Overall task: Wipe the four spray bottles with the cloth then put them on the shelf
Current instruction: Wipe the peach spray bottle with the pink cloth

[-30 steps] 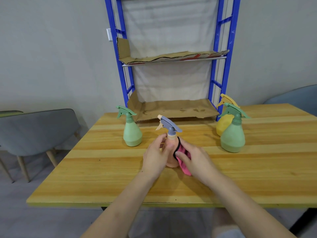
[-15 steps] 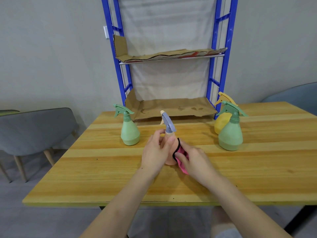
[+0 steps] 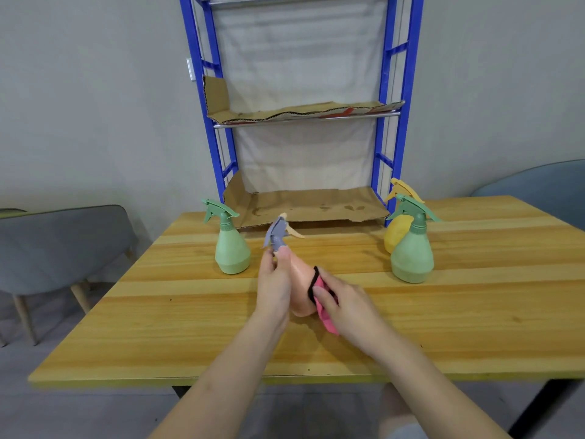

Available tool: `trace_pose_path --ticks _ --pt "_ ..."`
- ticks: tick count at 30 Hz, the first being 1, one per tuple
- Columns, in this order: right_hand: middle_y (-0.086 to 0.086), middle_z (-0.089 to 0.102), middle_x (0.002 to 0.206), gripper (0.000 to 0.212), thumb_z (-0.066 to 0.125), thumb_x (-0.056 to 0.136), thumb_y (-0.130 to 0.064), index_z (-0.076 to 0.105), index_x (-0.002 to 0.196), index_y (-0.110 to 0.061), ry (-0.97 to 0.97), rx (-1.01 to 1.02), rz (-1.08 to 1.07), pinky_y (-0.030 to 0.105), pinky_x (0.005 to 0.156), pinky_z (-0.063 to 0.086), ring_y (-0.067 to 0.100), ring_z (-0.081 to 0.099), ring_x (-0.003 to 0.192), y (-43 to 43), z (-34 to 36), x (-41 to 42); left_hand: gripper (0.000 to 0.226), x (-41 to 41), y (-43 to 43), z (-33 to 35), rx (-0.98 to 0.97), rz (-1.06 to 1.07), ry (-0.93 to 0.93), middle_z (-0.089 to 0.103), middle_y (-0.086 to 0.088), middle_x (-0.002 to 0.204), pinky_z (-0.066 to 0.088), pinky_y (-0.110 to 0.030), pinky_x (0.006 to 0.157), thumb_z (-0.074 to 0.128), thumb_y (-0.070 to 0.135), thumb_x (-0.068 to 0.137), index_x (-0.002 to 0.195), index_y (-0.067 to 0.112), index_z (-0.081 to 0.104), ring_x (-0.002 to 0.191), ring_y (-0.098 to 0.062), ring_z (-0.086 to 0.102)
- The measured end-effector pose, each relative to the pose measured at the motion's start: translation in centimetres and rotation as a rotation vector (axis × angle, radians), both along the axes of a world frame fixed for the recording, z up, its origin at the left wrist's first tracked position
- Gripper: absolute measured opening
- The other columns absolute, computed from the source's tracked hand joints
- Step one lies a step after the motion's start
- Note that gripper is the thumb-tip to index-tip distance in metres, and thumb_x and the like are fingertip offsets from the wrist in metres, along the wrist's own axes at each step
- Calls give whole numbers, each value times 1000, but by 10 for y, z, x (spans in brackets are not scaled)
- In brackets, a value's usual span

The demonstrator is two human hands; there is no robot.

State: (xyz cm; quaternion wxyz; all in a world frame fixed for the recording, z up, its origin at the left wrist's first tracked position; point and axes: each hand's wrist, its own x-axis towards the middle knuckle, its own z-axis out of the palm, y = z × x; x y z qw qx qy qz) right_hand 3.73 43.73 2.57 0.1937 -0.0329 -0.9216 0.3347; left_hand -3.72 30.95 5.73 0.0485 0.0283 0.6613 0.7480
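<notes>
A peach spray bottle [image 3: 300,280] with a grey-blue trigger head leans to the left at the middle of the wooden table [image 3: 474,312]. My left hand [image 3: 273,282] grips its neck and left side. My right hand [image 3: 340,304] presses a pink cloth [image 3: 326,315] with a black edge against the bottle's right side. A light green bottle [image 3: 231,248] stands to the left. Another green bottle [image 3: 411,251] stands to the right, with a yellow bottle [image 3: 395,229] partly hidden behind it. The blue shelf [image 3: 387,122] rises behind the table, its two levels lined with cardboard.
A grey chair [image 3: 63,245] stands left of the table and part of a blue-grey chair [image 3: 544,191] shows at the right. The shelf's lower cardboard tray [image 3: 310,207] sits at table height against the far edge.
The peach bottle has turned and tipped to the left in my left hand, its trigger head now pointing left and away. My right hand keeps the cloth on the bottle's side.
</notes>
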Motion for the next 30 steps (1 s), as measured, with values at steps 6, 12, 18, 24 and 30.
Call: trace_pose_path --ticks 6,12,18,24,30 --pt "-5 24 170 58 40 108 -40 29 162 -22 273 191 5 31 126 22 12 20 157 -15 -15 7 36 10 6 21 246 64 -116 65 -3 128 47 -44 110 38 45 110 133 22 54 118 -19 62" --pt "-6 25 167 56 27 110 -40 28 162 -20 367 152 35 32 126 19 14 21 155 -24 0 7 39 21 11 31 301 39 -47 66 -6 128 52 -37 100 36 46 110 134 22 55 117 -17 63" --pt "-18 45 149 50 32 98 -62 44 144 -46 198 -610 125 24 109 46 -2 43 136 -26 16 0 36 24 5 35 246 25 92 67 1 119 52 -30 95 38 43 110 135 23 56 109 -12 64" --pt "-8 38 154 53 31 105 -41 35 154 -22 370 -46 -15 32 120 31 13 37 141 -34 11 1 24 28 13 37 140 -31 168 67 -2 116 49 -48 109 38 40 111 121 27 56 114 -19 65" --pt "-10 39 154 54 31 106 -45 36 155 -23 358 -99 48 17 118 24 3 34 141 -28 12 -7 23 32 12 36 111 -33 188 68 -5 118 52 -42 107 37 37 112 120 29 57 114 -17 66"
